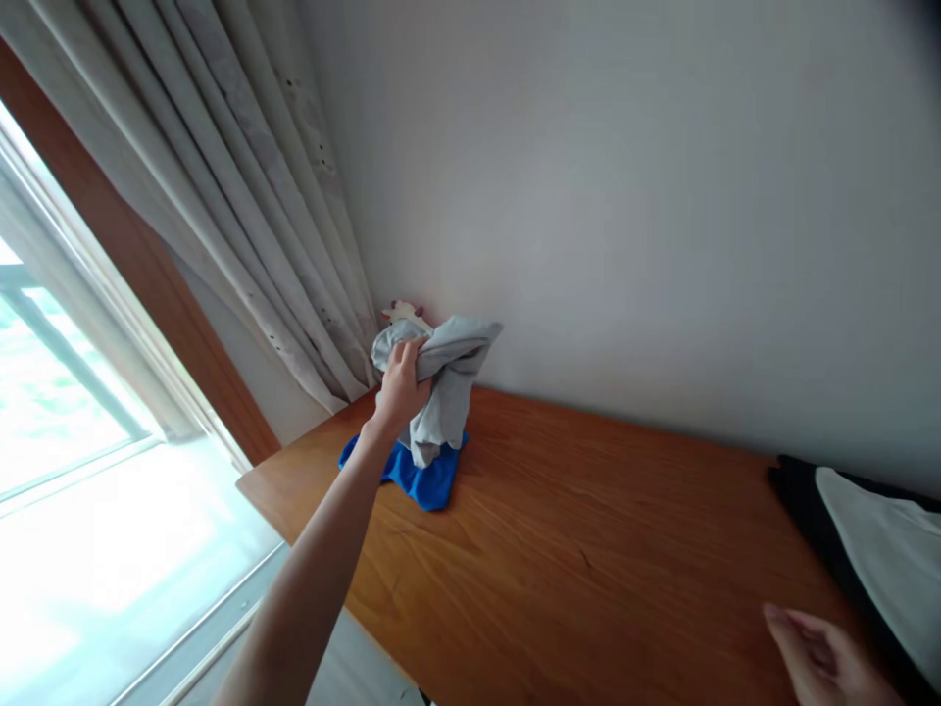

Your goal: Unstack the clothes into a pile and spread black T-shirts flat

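My left hand [404, 380] reaches out to the far left part of the table and is closed around a crumpled light grey garment [452, 378]. The cloth hangs in folds from my fingers, its lower end over a blue cloth [430, 480] that lies on the wooden table. Behind the grey garment peeks a white toy-like figure [404, 312] with reddish parts; most of it is hidden. My right hand [827, 657] is at the lower right edge of the view, above the table, fingers loosely bent and apart with nothing visible in them.
A folded black and white garment [882, 539] lies at the right end of the brown wooden table [588, 529]. A plain wall [624, 226] runs along the back. Pale curtains [242, 196] hang at the left, beside a bright window [59, 363] with a wooden frame.
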Tool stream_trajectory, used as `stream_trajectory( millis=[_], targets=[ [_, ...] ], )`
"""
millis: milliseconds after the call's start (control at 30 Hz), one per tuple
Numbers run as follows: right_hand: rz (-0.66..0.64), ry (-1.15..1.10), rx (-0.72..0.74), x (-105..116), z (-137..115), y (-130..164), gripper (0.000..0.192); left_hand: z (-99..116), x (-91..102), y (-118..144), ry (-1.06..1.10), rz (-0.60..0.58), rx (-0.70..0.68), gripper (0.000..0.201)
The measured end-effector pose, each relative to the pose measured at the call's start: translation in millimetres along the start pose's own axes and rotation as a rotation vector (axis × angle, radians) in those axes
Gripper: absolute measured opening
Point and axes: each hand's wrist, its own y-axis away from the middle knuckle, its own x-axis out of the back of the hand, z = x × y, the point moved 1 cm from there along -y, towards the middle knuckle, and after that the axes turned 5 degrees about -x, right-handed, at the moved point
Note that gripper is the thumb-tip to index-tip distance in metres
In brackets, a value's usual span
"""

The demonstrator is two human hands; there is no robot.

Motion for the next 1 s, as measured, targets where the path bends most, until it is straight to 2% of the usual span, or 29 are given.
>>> stream_trajectory(
  millis=[67,100,200,300,367,500,600,667,767,867,933,1000],
  targets=[
    [0.006,0.029,-0.016,3.6,-13.6,7.0,0.042,-14.8,-18.4,23.6,-0.114,-0.321,0.111,0.061],
    [0.007,0.044,-0.029,5.3,-20.7,10.7,0.043,-19.6,-29.2,38.3,-0.135,-0.425,0.152,0.059],
    [0.006,0.071,-0.042,7.9,-36.4,18.7,0.046,-20.0,-62.3,81.5,-0.151,-0.544,0.225,0.058],
    [0.013,0.054,0.009,6.3,-39.6,20.1,0.047,2.8,-91.4,108.4,-0.189,-0.548,0.264,0.062],
    [0.025,0.039,0.043,4.0,-37.7,19.3,0.048,30.9,-111.1,116.9,-0.155,-0.514,0.201,0.06],
    [0.053,0.023,0.098,1.7,-38.6,22.7,0.048,104.9,-157.7,131.7,0.202,-0.468,-0.081,0.046],
    [0.064,-0.018,0.173,3.0,-47.3,30.4,0.045,153.3,-187.5,148.0,0.428,-0.45,-0.165,0.039],
    [0.082,-0.041,0.234,3.1,-54.1,34.7,0.042,173.3,-198.5,156.7,0.513,-0.439,-0.208,0.037],
    [0.082,-0.042,0.272,0.4,-61.3,37.0,0.034,182.5,-201.9,161.9,0.616,-0.45,-0.314,0.031],
    [0.017,-0.037,0.279,1.6,-65.4,34.0,0.031,177.2,-198.3,160.2,0.706,-0.45,-0.322,0.025],
    [-0.029,-0.021,0.264,12.4,-67.3,27.8,0.034,173.9,-196.1,158.4,0.727,-0.437,-0.28,0.023],
    [-0.026,0.019,0.237,35.1,-67.3,17.3,0.038,173.9,-195.0,157.3,0.731,-0.428,-0.256,0.023]
  ],
)
